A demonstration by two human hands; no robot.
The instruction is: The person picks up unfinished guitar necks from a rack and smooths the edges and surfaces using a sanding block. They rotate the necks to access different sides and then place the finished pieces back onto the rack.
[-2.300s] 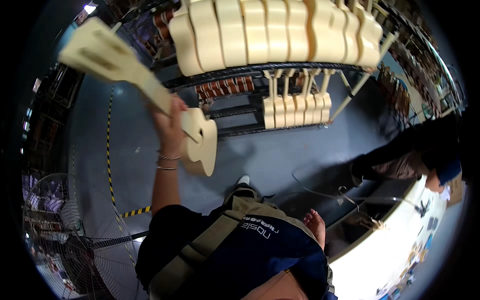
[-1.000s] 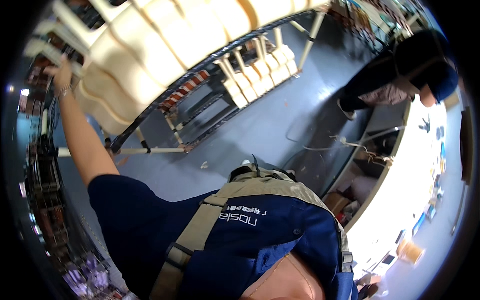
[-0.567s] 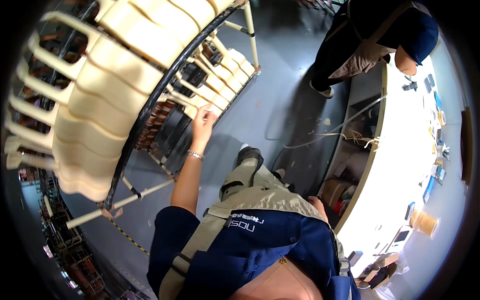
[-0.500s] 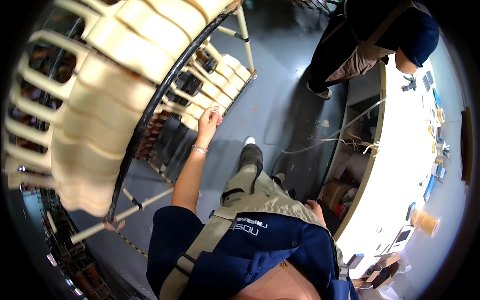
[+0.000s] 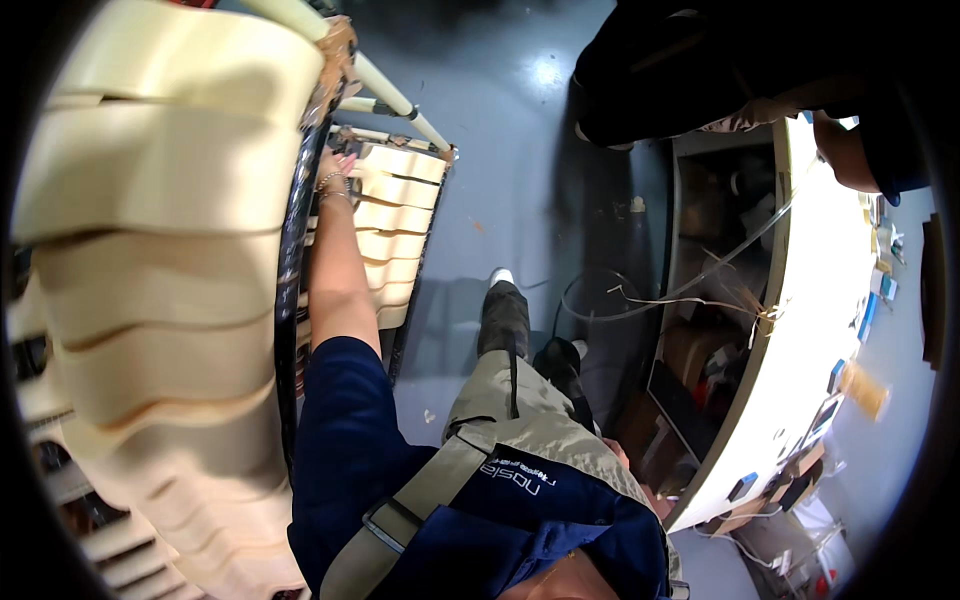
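Observation:
My left arm stretches forward into a tiered rack of cream tubes. My left hand point(image 5: 337, 172), with bracelets at the wrist, is between the upper tier's black-wrapped edge point(image 5: 293, 300) and the lower tier. It is beside the far end of a row of cream, curved panels point(image 5: 402, 192) on the lower tier. Its fingers are small and partly hidden, so whether they grip anything does not show. My right hand point(image 5: 618, 455) hangs low by my right hip, mostly behind my apron point(image 5: 500, 395); its fingers cannot be made out.
Larger cream panels point(image 5: 160, 180) fill the upper tier on my left. To the right stands a bright white workbench point(image 5: 800, 330) with small items on it and boxes on the shelf beneath. A loose cable point(image 5: 690, 270) hangs toward the grey floor point(image 5: 470, 240). Another person point(image 5: 700, 70) stands at the far right.
My left hand has moved forward and left, from in front of the rack to inside it. The rack now appears closer on my left. The other person has leaned toward the bench.

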